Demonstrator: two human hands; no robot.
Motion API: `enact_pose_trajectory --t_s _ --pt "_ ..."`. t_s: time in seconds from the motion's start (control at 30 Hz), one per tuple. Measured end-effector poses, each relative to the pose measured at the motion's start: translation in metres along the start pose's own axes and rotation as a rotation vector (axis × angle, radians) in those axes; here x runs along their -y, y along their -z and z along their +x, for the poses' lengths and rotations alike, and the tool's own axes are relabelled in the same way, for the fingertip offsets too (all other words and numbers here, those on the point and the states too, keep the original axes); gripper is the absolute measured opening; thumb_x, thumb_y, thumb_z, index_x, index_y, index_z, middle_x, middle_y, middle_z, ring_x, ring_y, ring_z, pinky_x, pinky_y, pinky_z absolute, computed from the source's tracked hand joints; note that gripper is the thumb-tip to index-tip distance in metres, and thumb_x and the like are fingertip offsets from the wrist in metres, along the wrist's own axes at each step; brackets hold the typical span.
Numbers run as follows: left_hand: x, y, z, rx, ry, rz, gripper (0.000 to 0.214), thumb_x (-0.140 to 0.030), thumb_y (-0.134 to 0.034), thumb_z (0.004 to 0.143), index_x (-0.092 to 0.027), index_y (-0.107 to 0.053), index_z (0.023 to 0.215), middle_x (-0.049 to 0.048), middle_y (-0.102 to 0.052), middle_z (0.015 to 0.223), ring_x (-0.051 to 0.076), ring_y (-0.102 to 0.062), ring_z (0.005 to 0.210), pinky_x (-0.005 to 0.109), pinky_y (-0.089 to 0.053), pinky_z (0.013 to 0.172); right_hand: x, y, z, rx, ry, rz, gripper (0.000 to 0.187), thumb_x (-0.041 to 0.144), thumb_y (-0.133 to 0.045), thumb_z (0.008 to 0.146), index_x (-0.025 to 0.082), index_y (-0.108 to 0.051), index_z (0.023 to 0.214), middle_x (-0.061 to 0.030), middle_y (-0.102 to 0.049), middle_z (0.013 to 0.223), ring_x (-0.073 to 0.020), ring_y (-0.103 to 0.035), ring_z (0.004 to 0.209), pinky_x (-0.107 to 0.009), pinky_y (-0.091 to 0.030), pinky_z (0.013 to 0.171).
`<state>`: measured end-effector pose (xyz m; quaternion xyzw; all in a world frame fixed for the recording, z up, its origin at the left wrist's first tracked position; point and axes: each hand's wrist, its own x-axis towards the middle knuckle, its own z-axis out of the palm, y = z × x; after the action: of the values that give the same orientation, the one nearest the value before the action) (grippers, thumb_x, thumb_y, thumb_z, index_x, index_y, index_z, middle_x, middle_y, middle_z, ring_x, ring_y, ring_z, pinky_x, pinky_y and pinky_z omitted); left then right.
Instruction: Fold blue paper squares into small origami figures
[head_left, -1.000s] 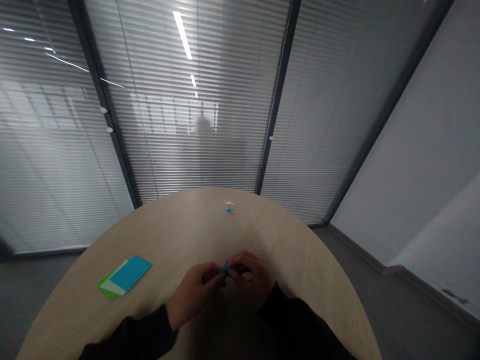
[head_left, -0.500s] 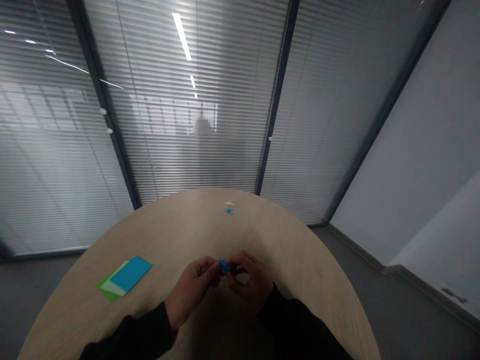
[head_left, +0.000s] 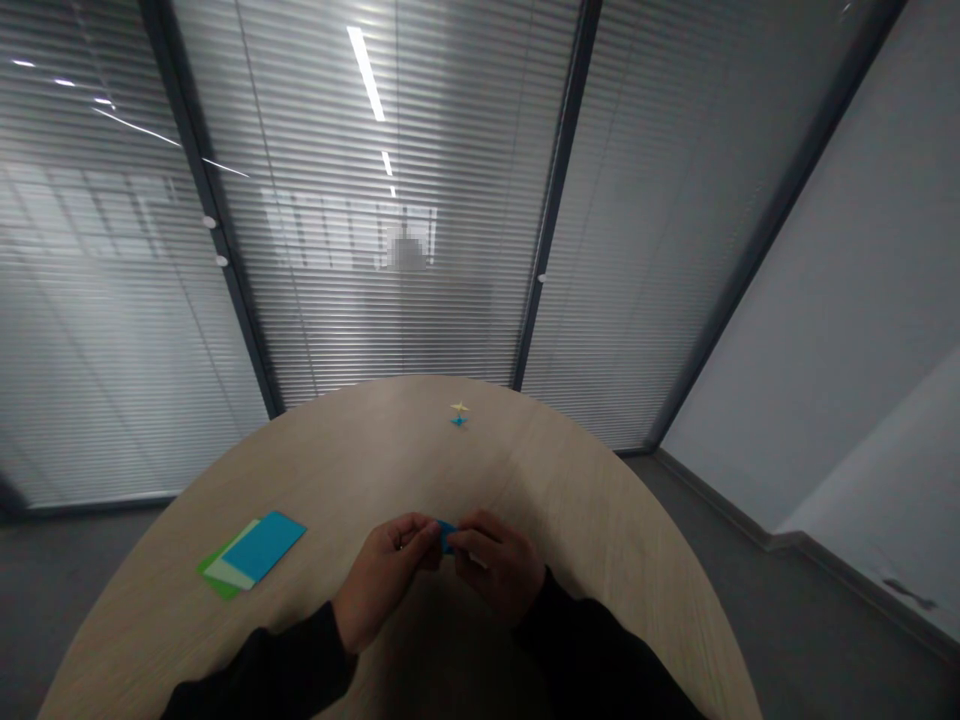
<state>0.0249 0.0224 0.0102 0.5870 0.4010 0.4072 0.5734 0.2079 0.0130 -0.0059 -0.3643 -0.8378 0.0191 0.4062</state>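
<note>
My left hand and my right hand meet over the near middle of the round wooden table. Both pinch a small folded piece of blue paper between their fingertips, just above the tabletop. Most of the paper is hidden by the fingers. Dark sleeves cover both forearms.
A small stack of paper sheets, blue on top of white and green, lies on the table to the left. Two tiny folded paper figures, one yellow and one blue, stand near the far edge. Glass walls with blinds lie beyond.
The hands have shifted slightly while working the blue paper; my right fingers have closed lower over it. Everything else on the table is unmoved.
</note>
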Motion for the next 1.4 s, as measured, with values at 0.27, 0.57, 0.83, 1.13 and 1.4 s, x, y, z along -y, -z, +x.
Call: enact_pose_trajectory --t_s 0.27,0.57,0.83,1.13,1.4 --pt "-0.0042 -0.0014 -0.0025 -0.04 -0.003 0.048 0.034 -0.048 -0.059 0.085 -0.015 -0.067 0.081 -0.0004 -0.06 0.066 0.015 -0.054 0.062 0.025 -0.041 0.06 0.0027 -0.0019 0.0008 -0.007 0.026 -0.049 0.017 0.014 -0.052 0.088 0.021 -0.067 0.092 -0.0072 -0.067 0.086 -0.0173 -0.062 0.073 -0.028 -0.051 0.066" --pt "-0.004 -0.0023 -0.003 -0.039 -0.023 0.11 0.034 -0.046 -0.057 0.086 -0.014 -0.069 0.085 0.0051 -0.068 0.073 0.019 -0.061 0.069 0.028 -0.046 0.065 0.0003 -0.007 0.0 -0.087 0.043 0.029 0.014 0.013 -0.054 0.083 0.019 -0.066 0.086 -0.0067 -0.064 0.083 -0.017 -0.061 0.072 -0.028 -0.05 0.065" --pt "-0.0075 -0.0021 -0.0035 -0.073 -0.126 0.307 0.031 -0.041 -0.054 0.089 -0.015 -0.071 0.088 0.008 -0.073 0.08 0.022 -0.065 0.074 0.031 -0.048 0.069 0.0033 -0.0035 0.0022 0.078 -0.66 0.554 0.025 0.039 -0.066 0.079 0.015 -0.064 0.084 -0.0034 -0.065 0.069 -0.0154 -0.061 0.06 -0.025 -0.046 0.054" --pt "-0.0014 0.0007 -0.001 0.025 -0.067 0.155 0.028 -0.039 -0.061 0.085 -0.014 -0.071 0.092 0.0079 -0.072 0.082 0.02 -0.064 0.074 0.029 -0.048 0.068 0.0005 -0.0072 -0.0004 0.049 -0.806 0.808 0.036 0.05 -0.071 0.074 0.016 -0.058 0.073 0.0019 -0.059 0.056 -0.0105 -0.052 0.048 -0.023 -0.038 0.049" --pt "-0.0041 -0.0008 -0.0024 -0.006 -0.049 0.171 0.03 -0.043 -0.062 0.084 -0.015 -0.07 0.087 0.0064 -0.07 0.078 0.02 -0.063 0.073 0.029 -0.047 0.067 0.0041 -0.0079 0.0017 0.027 -0.816 0.897 0.045 0.061 -0.069 0.073 0.016 -0.06 0.078 0.0011 -0.061 0.061 -0.0113 -0.056 0.053 -0.023 -0.041 0.051"
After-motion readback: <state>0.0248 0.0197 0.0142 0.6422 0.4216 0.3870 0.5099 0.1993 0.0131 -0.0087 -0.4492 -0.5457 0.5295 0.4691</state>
